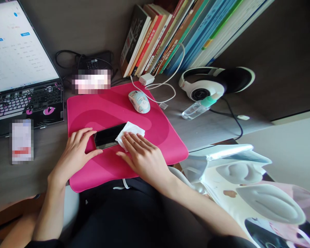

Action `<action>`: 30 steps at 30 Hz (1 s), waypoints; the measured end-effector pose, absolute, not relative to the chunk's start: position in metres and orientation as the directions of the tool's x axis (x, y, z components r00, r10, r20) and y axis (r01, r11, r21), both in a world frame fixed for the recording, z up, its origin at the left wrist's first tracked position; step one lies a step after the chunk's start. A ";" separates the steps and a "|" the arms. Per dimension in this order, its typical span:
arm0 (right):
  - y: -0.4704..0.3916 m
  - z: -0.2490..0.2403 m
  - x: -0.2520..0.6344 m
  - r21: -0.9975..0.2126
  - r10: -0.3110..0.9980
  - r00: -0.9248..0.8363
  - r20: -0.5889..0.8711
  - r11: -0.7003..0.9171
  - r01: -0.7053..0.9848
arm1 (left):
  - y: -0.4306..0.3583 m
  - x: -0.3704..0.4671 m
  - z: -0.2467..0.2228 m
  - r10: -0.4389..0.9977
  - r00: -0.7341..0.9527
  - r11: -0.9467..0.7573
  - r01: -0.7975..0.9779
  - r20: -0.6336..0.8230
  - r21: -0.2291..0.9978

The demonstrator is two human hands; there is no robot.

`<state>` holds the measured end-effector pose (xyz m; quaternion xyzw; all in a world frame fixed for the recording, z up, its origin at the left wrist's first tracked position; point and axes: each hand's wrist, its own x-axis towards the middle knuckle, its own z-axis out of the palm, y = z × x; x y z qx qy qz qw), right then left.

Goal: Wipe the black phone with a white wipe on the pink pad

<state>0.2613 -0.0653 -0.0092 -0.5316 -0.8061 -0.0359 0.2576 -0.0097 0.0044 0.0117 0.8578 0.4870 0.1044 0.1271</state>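
Head view: left of centre in the frame, the left hand [76, 150] has thumb and forefinger set around the left end of a phone [107, 137], holding it in place. Just right of it, the right hand [144, 156] lies flat, fingers stretched, pressing a white tissue [131, 128] onto the phone's right part. The phone lies flat on a pink mat [98, 170], slightly left of the frame's middle. My worry is that a hard push from the right hand could make it skid or swivel, as only one end is braced. The tissue (thin, by the look of it) might tear or shed lint under rubbing, and trapped grit could scratch the glass. The phone's screen is black and glossy with a faint sheen; its right end is hidden, so I cannot judge its condition there. Further out, the mouse [139, 102] sits above the tissue in the picture, near the charger [146, 79], and a clear bottle [195, 110] lies right of centre, beside the headphones [204, 82].
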 end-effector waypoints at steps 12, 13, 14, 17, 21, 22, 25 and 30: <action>-0.031 -0.028 0.265 -0.352 0.868 -0.296 0.398 0.443 0.825 | 0.001 -0.006 0.017 0.856 0.513 -0.506 0.805 0.066 0.311; -0.031 -0.028 0.265 -0.351 0.867 -0.297 0.400 0.444 0.825 | 0.001 -0.005 0.017 0.856 0.512 -0.505 0.804 0.067 0.312; -0.031 -0.028 0.264 -0.345 0.865 -0.297 0.405 0.445 0.826 | 0.001 -0.005 0.017 0.856 0.512 -0.505 0.804 0.067 0.314; -0.031 -0.027 0.261 -0.328 0.858 -0.285 0.428 0.441 0.836 | 0.001 -0.006 0.016 0.856 0.512 -0.506 0.801 0.070 0.321; -0.034 -0.022 0.259 -0.301 0.852 -0.282 0.442 0.437 0.848 | 0.001 -0.006 0.016 0.855 0.512 -0.507 0.799 0.077 0.324; -0.037 -0.019 0.260 -0.284 0.848 -0.292 0.442 0.441 0.851 | 0.001 -0.006 0.016 0.855 0.513 -0.508 0.798 0.078 0.324; -0.051 -0.007 0.265 -0.213 0.834 -0.362 0.418 0.477 0.853 | -0.001 -0.005 0.017 0.855 0.514 -0.508 0.799 0.073 0.322; -0.067 0.010 0.277 -0.192 0.809 -0.471 0.351 0.555 0.809 | -0.002 -0.004 0.019 0.852 0.519 -0.517 0.807 0.074 0.286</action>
